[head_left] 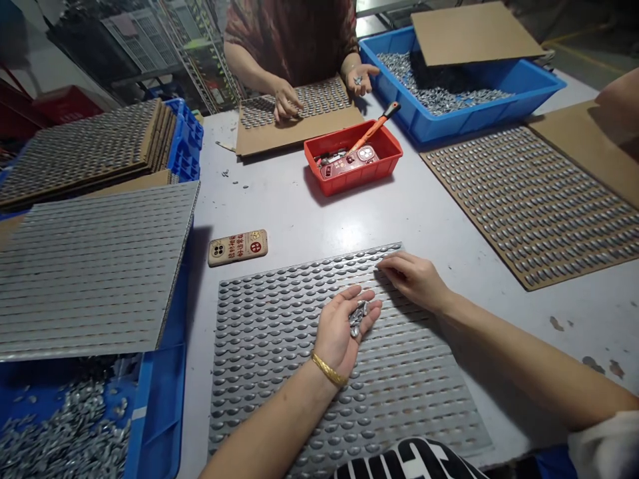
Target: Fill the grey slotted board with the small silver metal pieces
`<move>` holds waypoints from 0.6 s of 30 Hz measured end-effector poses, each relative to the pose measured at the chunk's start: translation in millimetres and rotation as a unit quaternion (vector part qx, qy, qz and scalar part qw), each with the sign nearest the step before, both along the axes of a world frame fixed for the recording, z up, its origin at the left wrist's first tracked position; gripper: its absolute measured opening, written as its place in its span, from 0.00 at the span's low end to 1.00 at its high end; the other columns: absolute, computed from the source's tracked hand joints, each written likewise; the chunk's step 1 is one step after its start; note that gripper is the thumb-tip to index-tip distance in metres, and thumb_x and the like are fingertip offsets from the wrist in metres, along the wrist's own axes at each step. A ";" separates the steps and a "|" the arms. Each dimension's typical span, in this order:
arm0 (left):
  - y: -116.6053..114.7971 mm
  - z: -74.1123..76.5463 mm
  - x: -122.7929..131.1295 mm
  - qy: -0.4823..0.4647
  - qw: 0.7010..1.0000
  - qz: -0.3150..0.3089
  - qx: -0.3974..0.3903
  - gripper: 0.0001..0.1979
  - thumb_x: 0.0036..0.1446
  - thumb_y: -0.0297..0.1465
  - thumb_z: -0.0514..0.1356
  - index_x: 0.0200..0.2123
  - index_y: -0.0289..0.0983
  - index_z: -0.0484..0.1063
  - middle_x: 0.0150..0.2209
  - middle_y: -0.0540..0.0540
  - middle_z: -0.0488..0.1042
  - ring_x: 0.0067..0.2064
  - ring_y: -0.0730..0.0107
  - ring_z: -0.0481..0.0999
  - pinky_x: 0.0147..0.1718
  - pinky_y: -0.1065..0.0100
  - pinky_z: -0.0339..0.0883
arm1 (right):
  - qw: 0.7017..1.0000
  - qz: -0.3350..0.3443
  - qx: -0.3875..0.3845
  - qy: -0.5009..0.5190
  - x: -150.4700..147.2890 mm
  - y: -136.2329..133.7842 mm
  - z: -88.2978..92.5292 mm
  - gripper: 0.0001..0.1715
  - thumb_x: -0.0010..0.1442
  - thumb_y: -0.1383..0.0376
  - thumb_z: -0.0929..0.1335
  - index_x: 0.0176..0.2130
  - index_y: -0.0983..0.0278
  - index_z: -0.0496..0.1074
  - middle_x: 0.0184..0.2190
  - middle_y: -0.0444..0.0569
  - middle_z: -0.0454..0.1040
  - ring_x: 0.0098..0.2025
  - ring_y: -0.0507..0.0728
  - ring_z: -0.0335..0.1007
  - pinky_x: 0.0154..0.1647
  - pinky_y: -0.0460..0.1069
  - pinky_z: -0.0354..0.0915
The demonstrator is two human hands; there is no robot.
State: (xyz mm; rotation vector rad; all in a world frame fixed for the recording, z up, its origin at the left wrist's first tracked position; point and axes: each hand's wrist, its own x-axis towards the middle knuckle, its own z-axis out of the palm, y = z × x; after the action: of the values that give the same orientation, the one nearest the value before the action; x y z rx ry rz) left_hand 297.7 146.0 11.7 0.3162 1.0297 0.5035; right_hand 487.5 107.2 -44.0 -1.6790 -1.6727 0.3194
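A grey slotted board (409,372) lies on the table before me, with rows of small oval metal pieces (269,319) over its left part and along its back rows. My left hand (344,326), a gold bracelet at its wrist, is palm up above the middle of the board, its fingers curled round a small heap of metal pieces (357,318). Near the board's back right corner, my right hand (412,276) has its fingertips pinched together low over the slots. Whatever it may hold is hidden by the fingers.
A phone (237,248) lies behind the board. Farther back stands a red bin (354,174) with an orange-handled tool. Blue bins (449,126) of metal pieces stand at back right and left. Another grey board (94,266) overhangs the left one. A person works opposite; a filled board (529,199) lies right.
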 end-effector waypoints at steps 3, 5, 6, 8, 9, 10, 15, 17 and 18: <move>-2.2 -1.2 -1.1 0.000 1.000 -0.008 -0.006 0.08 0.54 0.23 0.59 0.39 0.33 0.66 0.43 0.34 0.77 0.39 0.62 0.80 0.42 0.64 0.74 | 0.995 0.031 0.006 -0.098 0.8 6.8 -8.4 0.14 0.63 0.71 0.60 0.41 0.63 0.73 0.39 0.51 0.75 0.40 0.55 0.71 0.39 0.49 0.68; -3.3 -3.6 -1.4 -0.003 1.000 -0.013 0.000 0.07 0.55 0.25 0.60 0.38 0.33 0.65 0.42 0.35 0.77 0.39 0.62 0.80 0.42 0.64 0.74 | 0.988 0.037 -0.005 -0.152 -0.4 8.9 -8.8 0.15 0.62 0.72 0.60 0.41 0.63 0.73 0.40 0.52 0.75 0.40 0.55 0.70 0.39 0.49 0.67; -3.5 -4.9 -1.6 -0.005 1.000 -0.018 0.005 0.07 0.55 0.27 0.61 0.37 0.34 0.66 0.42 0.35 0.77 0.39 0.63 0.80 0.41 0.65 0.74 | 0.984 0.040 -0.011 -0.173 -0.8 9.4 -8.0 0.15 0.62 0.72 0.60 0.41 0.63 0.73 0.40 0.53 0.75 0.40 0.55 0.70 0.38 0.49 0.67; -3.3 -6.9 -1.8 -0.010 0.999 -0.029 0.019 0.08 0.56 0.30 0.62 0.37 0.33 0.67 0.40 0.37 0.78 0.37 0.65 0.80 0.39 0.67 0.75 | 0.979 0.045 -0.022 -0.199 -0.6 9.6 -5.9 0.15 0.61 0.73 0.60 0.40 0.64 0.74 0.40 0.54 0.74 0.39 0.56 0.69 0.36 0.49 0.67; -3.0 -7.3 -1.8 -0.011 0.999 -0.034 0.025 0.08 0.56 0.31 0.62 0.37 0.33 0.68 0.38 0.39 0.77 0.35 0.67 0.80 0.37 0.68 0.75 | 0.977 0.049 -0.026 -0.206 -0.4 9.3 -4.7 0.15 0.61 0.73 0.60 0.40 0.65 0.74 0.40 0.54 0.74 0.39 0.57 0.69 0.36 0.49 0.66; -2.7 -7.3 -1.6 -0.010 0.999 -0.038 0.031 0.09 0.56 0.33 0.62 0.37 0.33 0.70 0.36 0.40 0.77 0.33 0.69 0.79 0.35 0.69 0.75 | 0.976 0.051 -0.028 -0.209 -0.3 8.7 -3.2 0.15 0.61 0.73 0.60 0.40 0.65 0.74 0.41 0.55 0.74 0.39 0.57 0.69 0.35 0.49 0.66; -2.9 -4.8 2.4 0.011 0.999 -0.033 0.035 0.14 0.57 0.35 0.60 0.43 0.32 0.73 0.33 0.42 0.76 0.30 0.71 0.78 0.32 0.70 0.75 | 0.998 0.037 -0.014 -0.055 -10.4 -0.5 16.5 0.12 0.63 0.68 0.62 0.44 0.64 0.72 0.40 0.52 0.73 0.37 0.54 0.69 0.35 0.48 0.66; -4.1 -5.1 5.0 0.012 0.998 -0.034 0.048 0.14 0.57 0.35 0.60 0.44 0.33 0.73 0.37 0.41 0.77 0.33 0.70 0.78 0.33 0.68 0.75 | 0.997 0.058 -0.032 0.050 -18.6 -5.0 30.1 0.11 0.63 0.65 0.64 0.44 0.63 0.73 0.38 0.50 0.73 0.34 0.53 0.69 0.32 0.47 0.66; -5.0 -5.7 6.5 0.009 0.997 -0.037 0.063 0.14 0.56 0.35 0.61 0.44 0.33 0.74 0.39 0.41 0.77 0.35 0.69 0.77 0.33 0.69 0.75 | 0.992 0.077 -0.053 0.084 -22.6 -6.5 36.7 0.12 0.62 0.64 0.65 0.45 0.62 0.73 0.37 0.50 0.73 0.34 0.52 0.68 0.32 0.47 0.65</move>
State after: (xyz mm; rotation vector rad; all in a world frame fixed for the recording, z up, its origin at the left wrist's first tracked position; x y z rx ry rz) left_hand 304.2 141.0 6.0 0.4696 1.0012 0.4996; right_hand 464.8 100.7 -7.3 -1.5539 -1.6868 0.6175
